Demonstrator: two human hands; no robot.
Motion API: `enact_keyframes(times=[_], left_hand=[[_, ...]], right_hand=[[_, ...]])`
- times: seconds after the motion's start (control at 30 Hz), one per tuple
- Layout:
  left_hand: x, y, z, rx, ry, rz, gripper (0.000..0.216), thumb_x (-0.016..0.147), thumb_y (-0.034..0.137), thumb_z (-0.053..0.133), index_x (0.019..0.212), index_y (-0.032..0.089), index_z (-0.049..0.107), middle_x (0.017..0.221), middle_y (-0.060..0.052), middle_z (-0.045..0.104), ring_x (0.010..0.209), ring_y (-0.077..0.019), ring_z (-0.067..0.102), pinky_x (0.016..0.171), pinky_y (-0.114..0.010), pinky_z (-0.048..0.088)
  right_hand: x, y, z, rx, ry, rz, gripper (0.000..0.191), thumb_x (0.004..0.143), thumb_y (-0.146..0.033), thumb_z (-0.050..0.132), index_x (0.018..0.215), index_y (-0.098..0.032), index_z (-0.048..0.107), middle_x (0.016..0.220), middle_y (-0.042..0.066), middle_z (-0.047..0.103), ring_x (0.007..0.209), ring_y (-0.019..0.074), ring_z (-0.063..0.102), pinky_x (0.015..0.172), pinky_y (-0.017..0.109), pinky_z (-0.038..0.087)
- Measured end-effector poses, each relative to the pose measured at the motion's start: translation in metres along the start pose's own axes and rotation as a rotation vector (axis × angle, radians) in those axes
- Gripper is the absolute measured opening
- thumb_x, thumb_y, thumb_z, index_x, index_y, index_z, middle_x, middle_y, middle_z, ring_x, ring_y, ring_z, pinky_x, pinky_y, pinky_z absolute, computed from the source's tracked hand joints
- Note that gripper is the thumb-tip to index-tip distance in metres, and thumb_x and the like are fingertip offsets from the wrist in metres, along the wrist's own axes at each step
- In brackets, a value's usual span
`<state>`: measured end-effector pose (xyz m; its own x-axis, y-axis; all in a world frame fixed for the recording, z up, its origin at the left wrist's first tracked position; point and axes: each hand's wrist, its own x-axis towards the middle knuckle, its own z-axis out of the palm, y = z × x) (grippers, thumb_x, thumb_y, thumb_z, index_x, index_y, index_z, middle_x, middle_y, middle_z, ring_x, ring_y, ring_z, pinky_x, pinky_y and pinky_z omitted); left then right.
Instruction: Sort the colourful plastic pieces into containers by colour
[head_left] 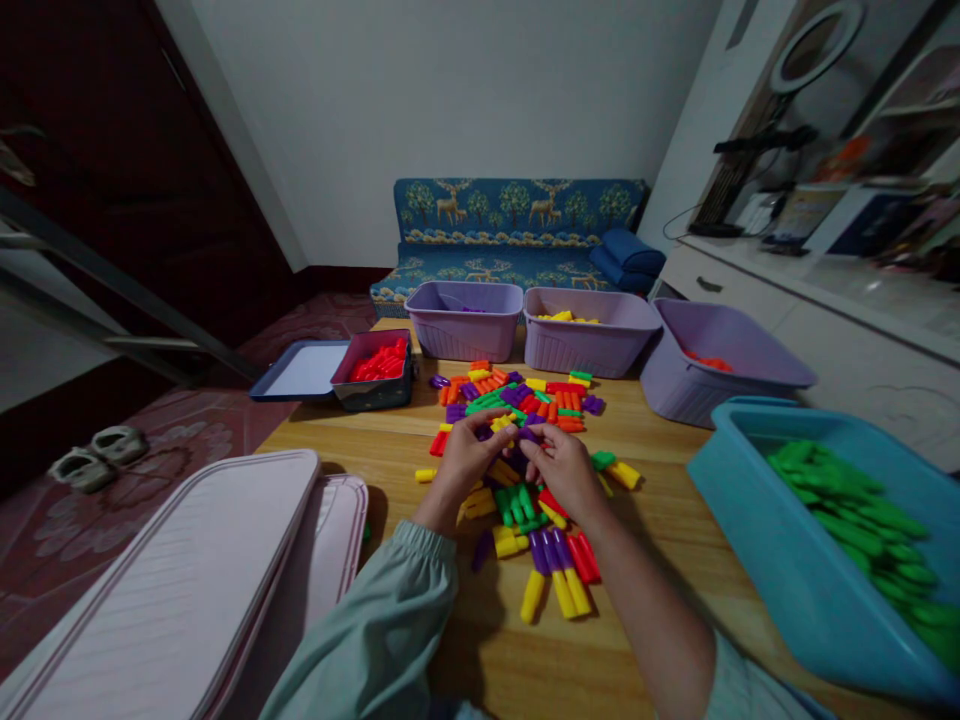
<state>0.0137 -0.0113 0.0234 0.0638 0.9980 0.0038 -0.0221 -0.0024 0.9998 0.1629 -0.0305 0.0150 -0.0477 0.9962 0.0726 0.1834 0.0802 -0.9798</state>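
Observation:
Both hands are raised close together above a pile of plastic pieces in red, orange, yellow, green and purple. My left hand pinches a yellow plastic piece between thumb and fingers. In the fingertips of my right hand is a purple plastic piece; whether it is joined to the yellow one I cannot tell. Below the hands lie green pieces side by side. Nearer to me, long purple-and-yellow pieces rest against red pieces.
Lilac bins line the back, with a teal bin of green pieces at right. An open case holds red pieces at back left. Pale lids lie at front left. The wooden table carries everything.

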Motion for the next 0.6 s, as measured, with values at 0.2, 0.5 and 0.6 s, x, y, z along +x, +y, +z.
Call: enact_keyframes(times=[0.2,0.5,0.6], left_hand=[[0.009,-0.011,-0.014,0.202,0.233,0.153,0.051,0.068,0.044,0.075,0.108,0.013,0.071,0.055,0.002,0.055,0.05,-0.0092,0.049,0.048,-0.019,0.035],[0.001,0.007,-0.004,-0.003,0.164,-0.069,0.053,0.081,0.042,0.065,0.127,0.015,0.059,0.072,-0.003,0.066,0.052,-0.0113,0.058,0.044,-0.019,0.037],[-0.003,0.013,0.001,-0.211,0.075,-0.211,0.05,0.08,0.029,0.064,0.127,0.015,0.055,0.083,-0.007,0.07,0.058,-0.0133,0.064,0.04,-0.017,0.036]], right_hand=[[0.01,0.014,-0.011,-0.056,0.208,-0.047,0.035,0.069,-0.041,0.067,0.091,-0.013,0.07,0.079,0.008,0.072,0.066,0.0195,0.065,0.062,0.031,0.052],[0.005,-0.006,-0.001,0.209,0.216,0.029,0.041,0.064,-0.039,0.07,0.096,-0.015,0.063,0.08,0.006,0.071,0.056,0.0154,0.062,0.051,0.027,0.05],[0.001,-0.011,0.002,0.248,0.188,0.005,0.043,0.066,-0.036,0.071,0.102,-0.016,0.058,0.08,0.004,0.07,0.054,0.0131,0.061,0.05,0.025,0.049]])
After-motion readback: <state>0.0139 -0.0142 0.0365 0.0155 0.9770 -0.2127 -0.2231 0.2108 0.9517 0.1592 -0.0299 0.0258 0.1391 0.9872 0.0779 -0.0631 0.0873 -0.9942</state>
